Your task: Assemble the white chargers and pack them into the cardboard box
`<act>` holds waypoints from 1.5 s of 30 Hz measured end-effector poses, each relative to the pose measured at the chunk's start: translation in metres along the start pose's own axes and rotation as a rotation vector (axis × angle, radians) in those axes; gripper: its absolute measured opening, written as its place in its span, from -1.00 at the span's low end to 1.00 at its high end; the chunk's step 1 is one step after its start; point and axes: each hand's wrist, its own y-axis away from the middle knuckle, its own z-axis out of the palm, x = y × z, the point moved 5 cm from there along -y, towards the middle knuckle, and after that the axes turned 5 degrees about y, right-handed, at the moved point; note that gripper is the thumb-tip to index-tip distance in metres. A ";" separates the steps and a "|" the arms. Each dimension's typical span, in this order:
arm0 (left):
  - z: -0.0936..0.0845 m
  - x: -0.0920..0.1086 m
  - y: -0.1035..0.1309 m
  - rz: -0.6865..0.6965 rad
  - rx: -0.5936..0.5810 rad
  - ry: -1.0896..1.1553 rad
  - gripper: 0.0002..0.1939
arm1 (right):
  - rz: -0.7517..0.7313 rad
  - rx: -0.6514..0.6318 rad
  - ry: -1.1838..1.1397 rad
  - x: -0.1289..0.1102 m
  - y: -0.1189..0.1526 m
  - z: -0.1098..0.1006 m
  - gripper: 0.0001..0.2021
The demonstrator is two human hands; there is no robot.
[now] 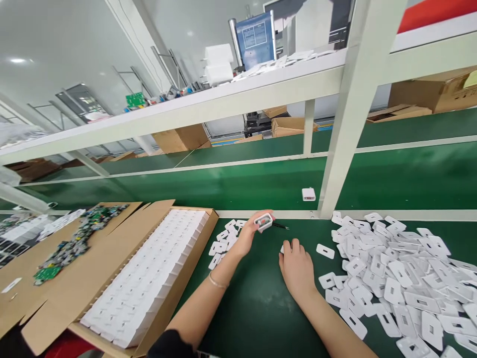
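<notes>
Bare forearms [331,318], left fingers [258,216] grasping a white round-cornered casing [264,223], greyish inside, right fingers [295,245] bent, grip unclear

A person's left hand [249,233] holds a small white casing [264,223] over a green workbench [257,303] as the right hand [297,266] rests on a mostly hidden white piece [282,249], between a cardboard box [178,278] filled with white parts [149,268] and a loose heap of slotted white plates [395,278].

A white shelf [208,105] spans the green bench [261,308]; a ceiling light [17,60] glows.
</notes>
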 end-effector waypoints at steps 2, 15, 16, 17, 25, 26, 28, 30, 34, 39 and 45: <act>0.005 0.008 0.031 0.039 0.031 0.202 -0.38 | -0.050 -0.012 -0.005 -0.002 -0.003 0.003 -0.93; 0.030 -0.011 0.074 -0.089 -0.005 0.351 -0.44 | 0.036 -0.132 -0.358 0.021 -0.013 0.006 -0.70; 0.030 -0.011 0.074 -0.097 0.002 0.353 -0.43 | 0.062 -0.131 -0.390 0.021 -0.011 0.004 -0.69; 0.030 -0.010 0.073 -0.101 0.012 0.355 -0.43 | 0.084 -0.127 -0.419 0.021 -0.009 0.003 -0.67; 0.020 -0.012 0.071 -0.067 0.037 0.252 -0.44 | 0.106 -0.179 -0.426 0.022 -0.004 0.000 -0.79; 0.018 -0.013 0.071 -0.075 0.041 0.216 -0.43 | 0.117 -0.164 -0.459 0.024 -0.005 -0.001 -0.81; 0.014 -0.016 0.071 -0.109 0.056 0.151 -0.38 | 0.163 -0.087 -0.566 0.029 -0.007 -0.007 -0.84; 0.013 -0.019 0.071 -0.150 0.067 0.115 -0.35 | 0.192 0.016 -0.739 0.032 -0.009 -0.017 -0.84; 0.017 -0.019 0.071 -0.186 0.030 0.158 -0.37 | 0.104 0.111 -1.089 0.024 -0.009 -0.034 -0.79; 0.023 -0.016 0.072 -0.166 0.002 0.169 -0.43 | -0.064 0.060 -1.107 0.006 -0.001 -0.040 -0.72; 0.023 -0.013 0.072 -0.150 -0.057 0.106 -0.56 | -0.182 -0.056 -1.012 -0.005 0.003 -0.039 -0.67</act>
